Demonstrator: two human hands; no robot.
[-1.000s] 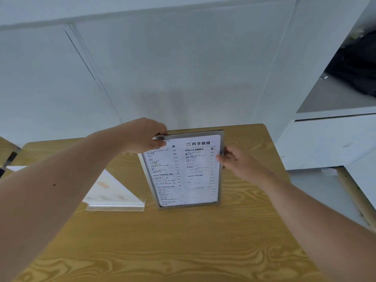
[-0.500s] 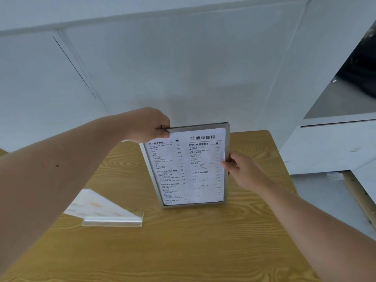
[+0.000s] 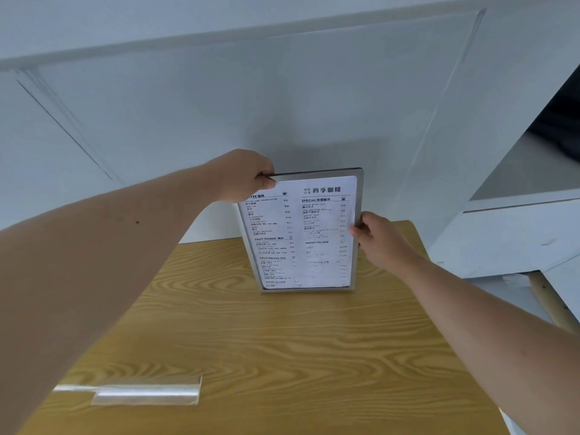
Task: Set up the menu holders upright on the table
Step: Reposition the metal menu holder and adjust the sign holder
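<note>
Head view: at frame centre, a framed menu holder (image 3: pixel 303 233) is held upright on the wooden table (image 3: pixel 282 340), its top-left corner pinched by the left hand (image 3: pixel 243 177) and its right edge gripped by the right hand (image 3: pixel 381 238).

The menu sheet (image 3: pixel 301 233) in the menu holder (image 3: pixel 358 196) carried print. Beside the left hand (image 3: pixel 243 177) it read "COFFEE"; lower down came "FRUIT DRINKS", "COLD DRINKS", "WHITE TEA". Above the right hand (image 3: pixel 381 240) stood "SPECIAL" under four large Chinese characters; beside that hand, "GREEN TEA". Item lines and prices were too small to read.
</note>
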